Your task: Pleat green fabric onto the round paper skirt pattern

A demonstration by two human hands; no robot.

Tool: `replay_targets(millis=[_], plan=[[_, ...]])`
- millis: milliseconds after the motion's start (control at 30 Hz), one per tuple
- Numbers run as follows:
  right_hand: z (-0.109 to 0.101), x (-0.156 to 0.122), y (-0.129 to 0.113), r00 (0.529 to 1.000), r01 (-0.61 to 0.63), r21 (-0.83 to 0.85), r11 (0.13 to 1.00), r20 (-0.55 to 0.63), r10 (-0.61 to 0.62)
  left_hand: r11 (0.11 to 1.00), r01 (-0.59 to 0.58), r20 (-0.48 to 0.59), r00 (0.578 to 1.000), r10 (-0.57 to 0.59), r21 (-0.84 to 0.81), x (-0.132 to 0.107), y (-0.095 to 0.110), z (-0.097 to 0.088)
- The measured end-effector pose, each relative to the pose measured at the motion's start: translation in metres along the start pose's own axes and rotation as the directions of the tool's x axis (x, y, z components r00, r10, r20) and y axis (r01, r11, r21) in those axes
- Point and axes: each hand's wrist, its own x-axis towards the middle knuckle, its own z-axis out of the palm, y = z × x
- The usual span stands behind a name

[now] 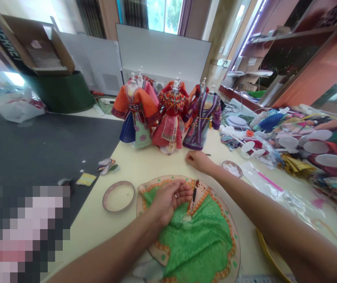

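A round green cloth piece with an orange patterned border lies flat on the cream table in front of me. My left hand rests on its upper part, fingers curled and pressing the cloth beside a small dark object. My right hand reaches forward past the cloth, fingers closed near the table surface just in front of the dressed doll stands; what it holds, if anything, I cannot make out.
Several small mannequins in orange, red and purple costumes stand at the table's far edge. Two tape rings lie near the cloth. White stands, fabric and bags crowd the right. A dark mat lies to the left.
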Motion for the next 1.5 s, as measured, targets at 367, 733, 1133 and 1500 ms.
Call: replay_targets(millis=[367, 733, 1133, 1500], plan=[[-0.002, 0.005, -0.001, 0.996, 0.050, -0.054, 0.997, 0.082, -0.046, 1.000, 0.006, 0.013, 1.000, -0.006, 0.013, 0.001, 0.000, 0.000], [-0.009, 0.011, -0.004, 0.985, 0.059, -0.038, 0.997, 0.162, -0.053, 1.000, 0.005, 0.002, 1.000, -0.005, 0.019, -0.002, 0.001, 0.003], [-0.006, -0.013, 0.005, 0.999, 0.030, 0.117, 0.993, 0.019, -0.033, 1.000, 0.007, -0.005, 1.000, -0.007, 0.020, -0.002, 0.001, 0.003], [-0.010, 0.001, -0.013, 0.993, 0.027, -0.103, 0.994, 0.119, -0.015, 0.999, 0.009, 0.004, 1.000, -0.009, 0.035, -0.002, 0.002, 0.004]])
